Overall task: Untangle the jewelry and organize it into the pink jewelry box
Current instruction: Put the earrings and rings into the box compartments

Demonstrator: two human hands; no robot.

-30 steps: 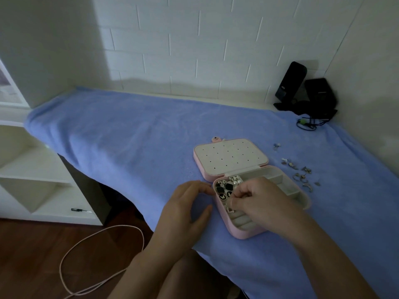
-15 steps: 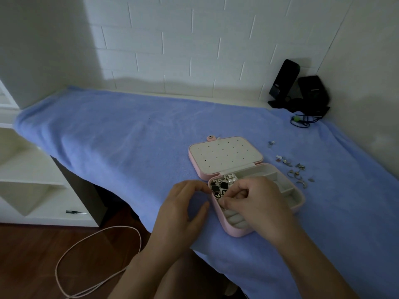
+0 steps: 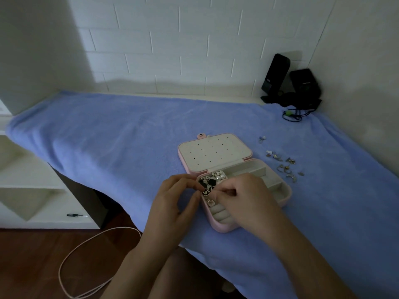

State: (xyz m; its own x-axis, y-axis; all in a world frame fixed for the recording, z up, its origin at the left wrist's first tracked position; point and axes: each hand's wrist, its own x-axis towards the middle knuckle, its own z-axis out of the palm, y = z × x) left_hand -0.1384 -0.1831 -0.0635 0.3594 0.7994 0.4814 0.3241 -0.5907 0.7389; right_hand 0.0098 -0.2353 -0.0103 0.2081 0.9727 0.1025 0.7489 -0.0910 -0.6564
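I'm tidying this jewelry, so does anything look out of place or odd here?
Small loose jewelry pieces lie scattered on the blue towel right of the open pink jewelry box, not yet stored. Nothing looks spilled or damaged.

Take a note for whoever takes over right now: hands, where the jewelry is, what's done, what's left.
Left hand: fingers curled at the left rim of the pink jewelry box; grip unclear.
Right hand: curled over the ring rolls; whether it pinches a piece is hidden.
Done: black earrings and pearls lie in the compartment by the hinge.
Left: loose pieces on the blue towel, right of the box, to be sorted in.
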